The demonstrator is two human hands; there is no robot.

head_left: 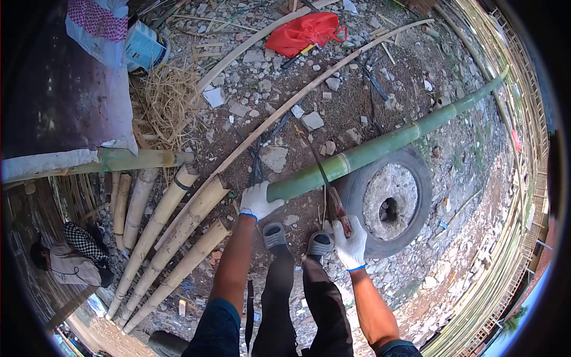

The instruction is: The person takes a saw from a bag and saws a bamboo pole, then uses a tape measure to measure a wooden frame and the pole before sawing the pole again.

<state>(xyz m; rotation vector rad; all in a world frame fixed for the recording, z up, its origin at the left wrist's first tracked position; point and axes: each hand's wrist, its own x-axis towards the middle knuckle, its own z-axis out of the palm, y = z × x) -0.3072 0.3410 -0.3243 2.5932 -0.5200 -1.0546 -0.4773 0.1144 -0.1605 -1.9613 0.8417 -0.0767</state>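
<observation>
A long green bamboo pole (380, 146) lies across an old tyre (416, 178), running from the upper right down to its cut end near the middle. My left hand (257, 201), in a white glove, grips that cut end. My right hand (349, 241), also gloved, is closed on the reddish handle of a hand saw (324, 178). The saw's thin blade rests across the green pole just beyond my left hand. My two feet in grey sandals (297, 238) stand between my hands.
Several pale dry bamboo lengths (178, 238) lie at the left. A thin bamboo strip (285, 101) runs diagonally over the rubble. A red bag (303, 33) lies at the top. Another person (71, 262) sits at the lower left. A woven bamboo fence (511, 226) curves along the right.
</observation>
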